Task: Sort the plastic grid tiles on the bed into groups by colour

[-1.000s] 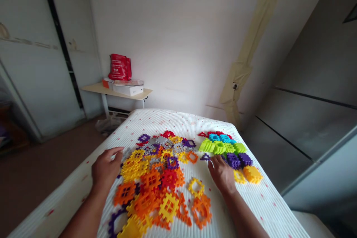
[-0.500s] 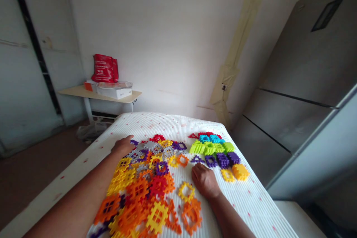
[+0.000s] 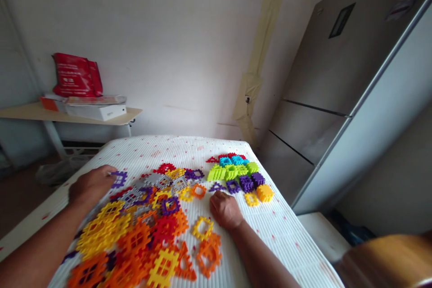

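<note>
Tiles [image 3: 135,238] lie on a white cover [image 3: 286,252], many of them in one loose heap with mixed colours. To the right of this heap, other tiles are already grouped by colour: red pieces [image 3: 232,155] farthest, then blue [image 3: 237,160], green stacks [image 3: 216,172], purple stacks [image 3: 246,183] and a yellow stack [image 3: 265,193] nearest. As I judge, only the smaller part is grouped; orange, yellow, red, grey and purple tiles are left in the heap, and a yellow frame [image 3: 202,228] lies loose at its right side.

The left hand [image 3: 88,184] is at the far left edge of the heap, and its thumb and fingers pinch a purple tile [image 3: 119,179] by the edge. The right hand [image 3: 225,210] is to the right of the heap, with fingers curled in toward the palm, just near a purple triangle [image 3: 217,187]. I cannot tell if something is inside it.

Compared with half a second before, the purple tile has moved outward to the left from the heap, and now it shows clearly in the left hand. The right hand stays about the same, near the triangle, and the grouped stacks look unchanged. The view has turned more to the right.
</note>
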### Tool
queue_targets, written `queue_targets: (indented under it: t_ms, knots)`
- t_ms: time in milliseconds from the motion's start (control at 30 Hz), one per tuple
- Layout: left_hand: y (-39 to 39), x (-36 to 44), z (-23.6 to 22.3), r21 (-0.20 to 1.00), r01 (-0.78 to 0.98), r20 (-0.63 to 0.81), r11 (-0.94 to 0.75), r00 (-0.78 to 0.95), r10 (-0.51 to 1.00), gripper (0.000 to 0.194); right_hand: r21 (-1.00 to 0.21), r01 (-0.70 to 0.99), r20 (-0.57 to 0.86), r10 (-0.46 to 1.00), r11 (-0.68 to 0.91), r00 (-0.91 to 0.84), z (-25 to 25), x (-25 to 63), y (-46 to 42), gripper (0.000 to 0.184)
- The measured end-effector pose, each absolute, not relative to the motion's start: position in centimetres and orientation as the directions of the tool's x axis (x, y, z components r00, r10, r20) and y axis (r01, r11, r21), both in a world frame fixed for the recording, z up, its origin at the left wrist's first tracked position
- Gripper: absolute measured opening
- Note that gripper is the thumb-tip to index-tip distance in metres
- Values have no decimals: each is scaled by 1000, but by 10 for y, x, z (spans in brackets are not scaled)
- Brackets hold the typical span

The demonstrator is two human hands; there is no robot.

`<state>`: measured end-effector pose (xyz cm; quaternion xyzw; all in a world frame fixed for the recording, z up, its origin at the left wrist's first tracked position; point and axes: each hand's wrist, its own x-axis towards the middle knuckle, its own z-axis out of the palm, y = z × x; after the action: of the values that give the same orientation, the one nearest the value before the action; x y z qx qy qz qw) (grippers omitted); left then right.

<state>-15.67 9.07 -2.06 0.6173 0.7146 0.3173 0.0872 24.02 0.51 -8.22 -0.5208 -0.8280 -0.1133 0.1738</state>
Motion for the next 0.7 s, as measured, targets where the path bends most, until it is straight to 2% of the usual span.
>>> queue_targets:
  t_ms: [67,100,133,167,233,267,333,467,567,700]
  knots:
    - [76,-153,-7,537,830,281,151,-345,896,28,-61,897,433,821,438,-372,-79,240,4,17]
    - [64,-147,0,569,806,291,162,-381,877,29,-97,894,449,821,437,-352,-76,239,3,17]
    - [51,-139,6,650,754,291,95,-363,885,30,-140,889,467,821,436,-329,-72,237,0,16]
    - [37,-127,11,762,645,275,53,-396,876,30,-196,875,491,817,442,-302,-67,233,-2,15]
    - [8,-98,14,940,341,143,-7,-376,916,31,-332,809,550,796,485,-251,-56,220,-10,14]
    - [-4,-83,12,976,217,58,7,-292,955,34,-402,753,581,781,520,-230,-49,211,-15,18]
    - [-24,-53,6,995,89,-15,33,-202,979,35,-498,627,626,749,599,-218,-38,192,-27,32]
    - [-42,-15,-8,999,26,-30,33,-105,994,31,-511,557,615,731,655,-295,-24,158,-46,54]
    - [-46,-4,-16,1000,13,-15,17,-135,991,29,-498,611,573,763,615,-300,-25,150,-52,50]
    - [-47,-1,-27,999,-30,-33,28,-182,983,30,-413,693,567,762,590,-311,-32,152,-54,42]
